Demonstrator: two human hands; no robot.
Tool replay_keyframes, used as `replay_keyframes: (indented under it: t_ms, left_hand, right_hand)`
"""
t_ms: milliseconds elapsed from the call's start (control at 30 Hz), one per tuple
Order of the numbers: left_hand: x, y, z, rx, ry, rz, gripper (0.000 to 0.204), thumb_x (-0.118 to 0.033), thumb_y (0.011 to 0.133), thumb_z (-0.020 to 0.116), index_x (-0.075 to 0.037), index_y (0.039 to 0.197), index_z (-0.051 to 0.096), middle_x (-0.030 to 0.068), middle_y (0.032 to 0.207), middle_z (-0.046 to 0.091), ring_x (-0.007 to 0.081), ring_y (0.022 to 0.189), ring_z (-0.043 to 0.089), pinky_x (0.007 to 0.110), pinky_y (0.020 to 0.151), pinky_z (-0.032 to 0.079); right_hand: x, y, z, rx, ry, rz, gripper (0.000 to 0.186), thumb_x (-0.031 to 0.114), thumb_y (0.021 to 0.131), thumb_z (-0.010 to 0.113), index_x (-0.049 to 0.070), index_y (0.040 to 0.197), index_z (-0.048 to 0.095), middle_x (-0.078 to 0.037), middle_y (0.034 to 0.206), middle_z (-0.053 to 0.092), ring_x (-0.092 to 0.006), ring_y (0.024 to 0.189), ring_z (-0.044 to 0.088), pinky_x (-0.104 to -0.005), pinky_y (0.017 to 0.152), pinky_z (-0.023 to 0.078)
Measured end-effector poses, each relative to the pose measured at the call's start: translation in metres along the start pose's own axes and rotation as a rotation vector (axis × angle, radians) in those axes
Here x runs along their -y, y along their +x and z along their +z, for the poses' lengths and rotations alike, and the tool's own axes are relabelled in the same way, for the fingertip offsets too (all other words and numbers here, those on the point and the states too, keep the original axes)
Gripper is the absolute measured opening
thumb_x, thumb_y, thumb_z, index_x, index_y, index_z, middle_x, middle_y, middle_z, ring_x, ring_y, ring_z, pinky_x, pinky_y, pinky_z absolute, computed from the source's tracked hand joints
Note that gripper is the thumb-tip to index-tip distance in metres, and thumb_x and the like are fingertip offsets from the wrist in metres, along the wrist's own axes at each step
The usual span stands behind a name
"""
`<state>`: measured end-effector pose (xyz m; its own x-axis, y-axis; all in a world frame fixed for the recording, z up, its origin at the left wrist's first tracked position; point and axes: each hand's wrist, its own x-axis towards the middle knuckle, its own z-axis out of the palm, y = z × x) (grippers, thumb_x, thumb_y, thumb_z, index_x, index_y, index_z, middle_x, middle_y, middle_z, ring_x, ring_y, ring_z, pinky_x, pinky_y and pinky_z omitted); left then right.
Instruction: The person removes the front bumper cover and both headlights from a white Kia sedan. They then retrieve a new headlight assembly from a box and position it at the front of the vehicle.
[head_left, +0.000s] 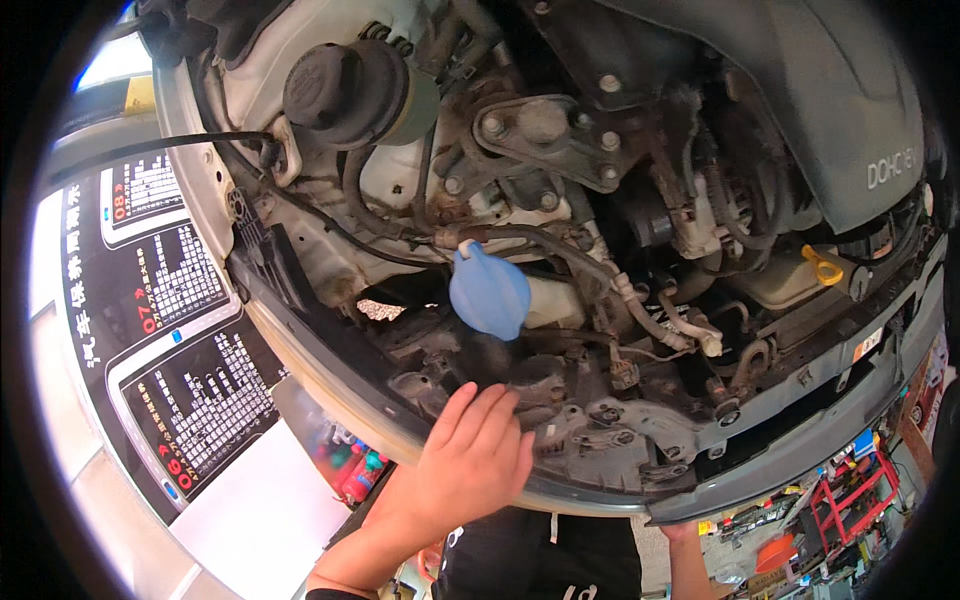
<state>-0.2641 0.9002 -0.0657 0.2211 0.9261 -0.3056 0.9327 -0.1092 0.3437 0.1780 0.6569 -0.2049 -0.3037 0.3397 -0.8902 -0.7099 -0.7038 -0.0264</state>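
My left hand (475, 450) reaches over the front edge of a car's open engine bay. Its fingers are stretched out and rest on or just above the dark headlight housing (590, 455), with nothing held that I can see. Beyond the fingertips, apart from them, is a blue washer-fluid cap (489, 291) on a pale filler neck. My right hand (684, 532) is at the front edge of the bumper (760, 492), farther right. That edge hides its fingers, so mostly the wrist and forearm show.
A black-capped fluid reservoir (345, 92) sits at the far left. The grey engine cover (820, 110) fills the upper right, with a yellow dipstick loop (822, 266) below it. A thin prop rod (160, 145) crosses the left fender. Beyond are a printed board (125, 370) and a red rack (850, 500).
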Motion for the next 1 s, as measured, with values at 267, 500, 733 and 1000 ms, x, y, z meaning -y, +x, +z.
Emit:
replay_keyframes:
  t_ms: [267,500,733,1000]
  left_hand:
    - [0.103,-0.023,-0.051,-0.735,-0.404,-0.499,0.055,-0.009,0.098,0.054,0.001,0.148,0.034,0.0188,0.158,0.031,0.0312,0.145,0.033,0.045,0.121,0.022]
    - [0.134,-0.030,-0.058,-0.697,-0.701,-0.822,0.071,-0.013,0.098,0.060,0.000,0.156,0.020,0.0214,0.158,0.029,0.0322,0.148,0.030,0.041,0.120,0.022]
    - [0.161,-0.015,-0.056,-0.775,-0.870,-0.827,0.089,-0.032,0.090,0.075,0.007,0.152,0.024,0.0211,0.145,0.046,0.0260,0.133,0.047,0.035,0.111,0.037]
    - [0.190,-0.011,-0.057,-0.762,-1.065,-0.708,0.082,-0.037,0.094,0.071,0.001,0.153,0.030,0.0151,0.141,0.050,0.0225,0.126,0.050,0.034,0.108,0.039]
  right_hand:
    - [-0.001,0.000,0.001,-0.117,0.080,-0.052,0.049,0.045,0.099,0.051,0.012,0.134,0.061,-0.013,0.139,0.060,-0.0350,0.125,0.057,-0.0533,0.108,0.045]
    - [-0.002,0.004,-0.055,-0.533,0.414,0.001,0.045,0.047,0.098,0.051,0.014,0.125,0.066,-0.009,0.126,0.068,-0.0343,0.115,0.063,-0.0575,0.096,0.051]
    - [-0.008,0.009,-0.150,-0.350,0.106,-0.042,0.044,0.049,0.096,0.050,0.016,0.120,0.067,-0.008,0.117,0.071,-0.0341,0.104,0.067,-0.0573,0.074,0.057]
    - [-0.003,0.012,-0.098,-0.387,0.214,0.001,0.041,0.046,0.097,0.053,0.016,0.120,0.066,-0.006,0.119,0.070,-0.0322,0.106,0.067,-0.0550,0.074,0.057]
